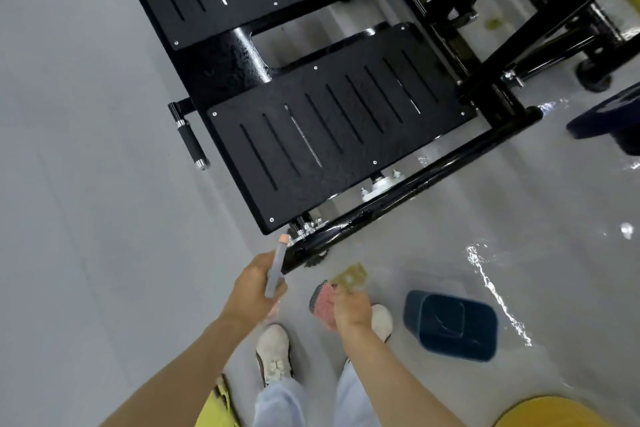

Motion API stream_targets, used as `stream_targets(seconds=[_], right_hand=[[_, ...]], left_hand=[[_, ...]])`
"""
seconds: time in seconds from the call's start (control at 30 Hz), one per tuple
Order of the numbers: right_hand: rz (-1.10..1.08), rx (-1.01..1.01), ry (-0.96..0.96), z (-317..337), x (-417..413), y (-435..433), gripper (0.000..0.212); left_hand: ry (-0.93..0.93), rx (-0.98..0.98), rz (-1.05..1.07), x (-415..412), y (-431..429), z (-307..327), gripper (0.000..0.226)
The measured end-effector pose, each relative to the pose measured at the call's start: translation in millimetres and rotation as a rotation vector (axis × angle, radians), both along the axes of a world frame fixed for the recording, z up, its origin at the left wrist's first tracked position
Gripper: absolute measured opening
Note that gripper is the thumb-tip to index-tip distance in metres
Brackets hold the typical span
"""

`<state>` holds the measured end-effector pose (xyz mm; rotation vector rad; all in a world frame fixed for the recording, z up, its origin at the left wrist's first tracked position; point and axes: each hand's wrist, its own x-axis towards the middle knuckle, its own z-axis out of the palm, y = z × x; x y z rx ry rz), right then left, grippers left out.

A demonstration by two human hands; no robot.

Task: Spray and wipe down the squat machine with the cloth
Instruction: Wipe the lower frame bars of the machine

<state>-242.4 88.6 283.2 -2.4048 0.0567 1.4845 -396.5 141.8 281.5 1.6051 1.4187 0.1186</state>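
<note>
The squat machine (436,166) is seen standing on the grey floor (86,184), with 2 slotted black footplates (329,135) mounted on its black tube frame. A slim grey spray bottle (276,270) with an orange tip is gripped in the left hand (251,291), with the fingers curled round its body. The tip is held just beside the near corner of the nearer footplate. A pink cloth (323,305) is bunched in the right hand (349,312), with the fingers closed round it, apart from the machine. A blue bin (450,326) is set on the floor, right of that hand.
</note>
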Motion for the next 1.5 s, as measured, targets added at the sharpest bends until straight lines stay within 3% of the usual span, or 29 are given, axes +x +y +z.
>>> stream_targets(seconds=[0.1,0.17,0.3,0.37,0.63,0.77,0.83,0.9,0.93,1.03,1.1,1.23,1.3,1.43,1.5], right_hand=[[-0.049,-0.003,0.005,-4,6,3,0.033],[-0.076,0.005,0.006,-6,11,7,0.032],[-0.103,0.01,-0.012,-10,22,11,0.034],[-0.125,0.009,-0.008,-11,29,13,0.034],[-0.267,0.094,0.015,-17,44,24,0.037],[-0.3,0.111,0.054,-20,50,24,0.045],[-0.299,0.112,0.053,-14,54,23,0.046],[-0.319,0.143,0.048,-9,58,22,0.03],[-0.321,0.16,0.042,-6,59,22,0.024],[-0.353,0.196,0.014,-1,65,24,0.037],[-0.445,0.193,0.088,6,75,26,0.029],[-0.54,0.189,0.168,17,100,28,0.057],[-0.498,0.198,0.119,25,121,29,0.06],[-0.334,0.277,0.03,44,176,34,0.035],[-0.272,0.315,0.026,50,200,38,0.017]], left_hand=[[0.021,0.172,-0.025,12,37,-3,0.036],[0.02,0.254,0.068,26,65,-3,0.029],[-0.116,0.043,0.349,55,105,17,0.036],[-0.161,0.051,0.444,61,121,16,0.032],[-0.123,0.053,0.476,67,139,-13,0.023],[-0.052,0.066,0.44,59,140,-31,0.033],[-0.013,-0.014,0.52,55,135,-40,0.07],[0.092,-0.107,0.627,55,117,-38,0.09],[0.157,-0.137,0.645,56,102,-36,0.091],[0.349,-0.222,0.658,59,53,-34,0.078],[0.395,-0.308,0.679,70,23,-37,0.065],[0.22,-0.468,0.61,116,-9,-33,0.023],[0.084,-0.521,0.581,151,-14,-22,0.016],[-0.198,-0.726,0.62,223,-7,5,0.021],[-0.285,-0.816,0.574,254,3,10,0.035]])
